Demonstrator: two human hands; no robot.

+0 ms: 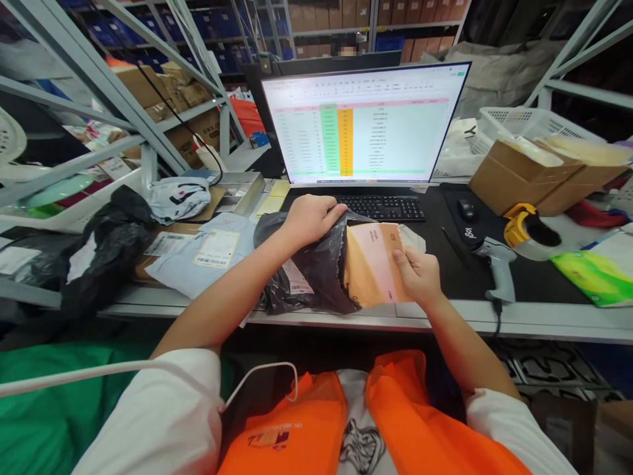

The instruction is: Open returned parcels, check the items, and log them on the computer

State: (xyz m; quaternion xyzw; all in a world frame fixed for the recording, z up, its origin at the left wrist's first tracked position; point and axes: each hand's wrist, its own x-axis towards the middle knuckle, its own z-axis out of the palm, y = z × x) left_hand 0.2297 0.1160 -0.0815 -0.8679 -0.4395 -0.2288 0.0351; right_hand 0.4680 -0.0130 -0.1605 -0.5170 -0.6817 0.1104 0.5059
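Observation:
A black plastic mailing bag (316, 270) lies at the desk's front edge, its mouth facing right. My left hand (312, 221) is closed on the bag's upper edge. Out of the opening sticks a flat orange and pink package (376, 264) with small print. My right hand (419, 274) grips that package by its right side, thumb on top. Part of the package is hidden inside the bag. A white label with a barcode (299, 280) shows on the bag's front. Behind the package, some pale crumpled material (411, 237) is partly visible.
A monitor (395, 142) with a spreadsheet stands behind a black keyboard (383, 208). On the right are a barcode scanner (499, 270), a mouse (465, 210), a tape dispenser (521, 224) and cardboard boxes (524, 175). Labelled grey parcels (208, 251) lie left, near a black bag (109, 237).

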